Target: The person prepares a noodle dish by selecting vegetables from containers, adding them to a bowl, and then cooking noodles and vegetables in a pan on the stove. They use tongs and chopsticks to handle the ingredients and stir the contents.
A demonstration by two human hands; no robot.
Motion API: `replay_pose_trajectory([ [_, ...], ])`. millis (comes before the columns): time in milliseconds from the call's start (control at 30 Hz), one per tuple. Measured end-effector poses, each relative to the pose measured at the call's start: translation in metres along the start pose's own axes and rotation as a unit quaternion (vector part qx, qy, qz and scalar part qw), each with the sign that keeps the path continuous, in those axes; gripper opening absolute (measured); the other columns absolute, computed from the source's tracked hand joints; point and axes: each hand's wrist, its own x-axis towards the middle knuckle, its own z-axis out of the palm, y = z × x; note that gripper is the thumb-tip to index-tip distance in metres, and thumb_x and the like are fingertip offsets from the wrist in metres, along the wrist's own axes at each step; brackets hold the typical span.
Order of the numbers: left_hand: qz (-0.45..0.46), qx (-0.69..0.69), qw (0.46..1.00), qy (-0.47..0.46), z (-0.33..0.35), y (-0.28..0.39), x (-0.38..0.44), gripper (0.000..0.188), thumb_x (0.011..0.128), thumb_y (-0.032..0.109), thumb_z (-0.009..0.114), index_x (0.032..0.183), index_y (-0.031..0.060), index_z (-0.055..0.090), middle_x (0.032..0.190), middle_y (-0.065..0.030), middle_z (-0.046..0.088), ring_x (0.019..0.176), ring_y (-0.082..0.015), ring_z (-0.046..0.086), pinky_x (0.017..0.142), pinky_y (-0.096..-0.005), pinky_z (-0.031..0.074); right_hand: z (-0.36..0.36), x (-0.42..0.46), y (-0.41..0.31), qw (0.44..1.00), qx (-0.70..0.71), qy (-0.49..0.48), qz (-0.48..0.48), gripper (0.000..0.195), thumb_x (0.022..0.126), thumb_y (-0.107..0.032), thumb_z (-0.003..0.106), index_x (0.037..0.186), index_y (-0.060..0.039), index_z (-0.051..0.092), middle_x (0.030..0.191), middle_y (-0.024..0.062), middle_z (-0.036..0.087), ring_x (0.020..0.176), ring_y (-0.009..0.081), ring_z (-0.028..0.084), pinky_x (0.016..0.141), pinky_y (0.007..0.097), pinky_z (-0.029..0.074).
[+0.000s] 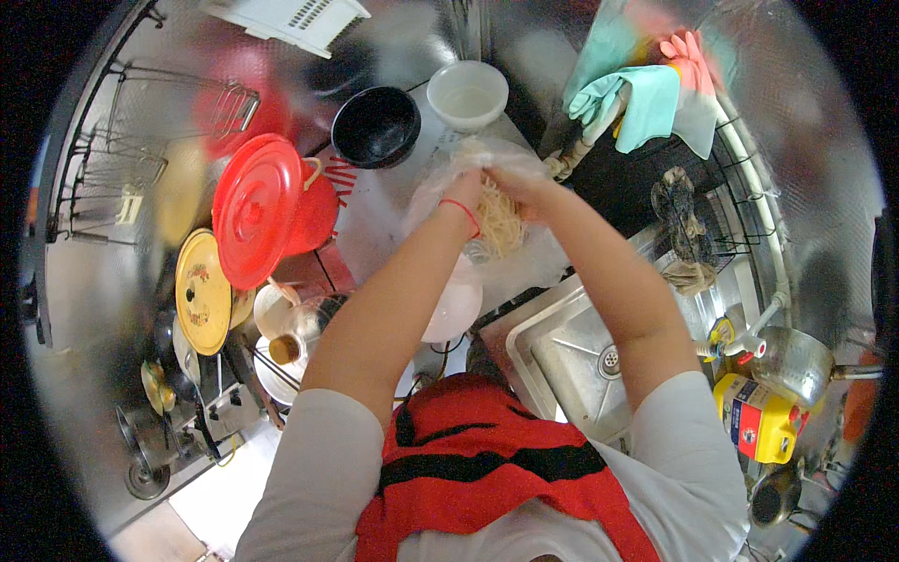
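A clear plastic bag [548,256] spreads around both hands over the counter. Pale noodle-like strands [500,221] hang in a loose bunch between my wrists. My left hand [467,188], below a red cord bracelet, grips the bag; film blurs its fingers. From the other side my right hand [525,193] also holds the bag, its fingertips partly hidden by plastic and strands. Just beyond the hands stands a white bowl [468,95] with something pale inside. Left of it sits a black bowl [376,128]. A pinkish-white round bowl [455,309] shows partly behind my left forearm.
A red lidded bucket [312,214] and a yellow lidded pot [204,291] stand left, near a bottle [298,330]. On the right are a steel sink [579,358], rubber gloves [650,105] on a pipe, a saucepan [793,365] and a yellow jug [758,418].
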Motion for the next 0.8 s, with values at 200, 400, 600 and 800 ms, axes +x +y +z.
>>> replay_pose_trajectory([
  [200, 0.135, 0.006, 0.990, 0.048, 0.001, 0.036, -0.026, 0.038, 0.085, 0.035, 0.040, 0.112, 0.0096, 0.051, 0.109, -0.0136, 0.057, 0.094, -0.0323, 0.058, 0.074, -0.0550, 0.047, 0.080, -0.096, -0.098, 0.997, 0.055, -0.044, 0.040, 0.050, 0.093, -0.049, 0.035, 0.118, -0.0088, 0.050, 0.115, 0.0083, 0.059, 0.100, 0.0228, 0.060, 0.089, 0.0439, 0.047],
  [400, -0.009, -0.040, 0.999, -0.033, 0.054, 0.035, -0.111, 0.052, 0.087, 0.052, 0.038, 0.121, 0.0149, 0.049, 0.122, -0.0076, 0.053, 0.108, -0.0324, 0.052, 0.087, -0.0607, 0.036, 0.077, -0.109, -0.100, 0.994, -0.061, -0.012, 0.090, 0.051, 0.092, -0.050, 0.034, 0.119, -0.0085, 0.050, 0.114, 0.0092, 0.059, 0.098, 0.0234, 0.060, 0.083, 0.0430, 0.050],
  [600, -0.001, -0.068, 0.997, 0.033, 0.046, -0.001, -0.140, 0.050, 0.085, 0.052, 0.040, 0.120, 0.0177, 0.051, 0.123, -0.0064, 0.053, 0.109, -0.0308, 0.051, 0.086, -0.0599, 0.036, 0.097, -0.133, -0.085, 0.969, -0.194, 0.025, 0.154, 0.054, 0.092, -0.050, 0.033, 0.122, -0.0081, 0.048, 0.118, 0.0115, 0.056, 0.100, 0.0252, 0.060, 0.081, 0.0432, 0.050],
  [800, 0.098, -0.046, 0.994, -0.029, 0.053, 0.022, -0.172, 0.051, 0.087, 0.052, 0.038, 0.125, 0.0205, 0.047, 0.129, -0.0045, 0.049, 0.118, -0.0320, 0.045, 0.091, -0.0639, 0.027, 0.148, -0.178, -0.120, 0.946, -0.301, 0.103, 0.053, 0.054, 0.089, -0.051, 0.036, 0.127, -0.0133, 0.045, 0.124, 0.0103, 0.052, 0.107, 0.0237, 0.055, 0.085, 0.0461, 0.046],
])
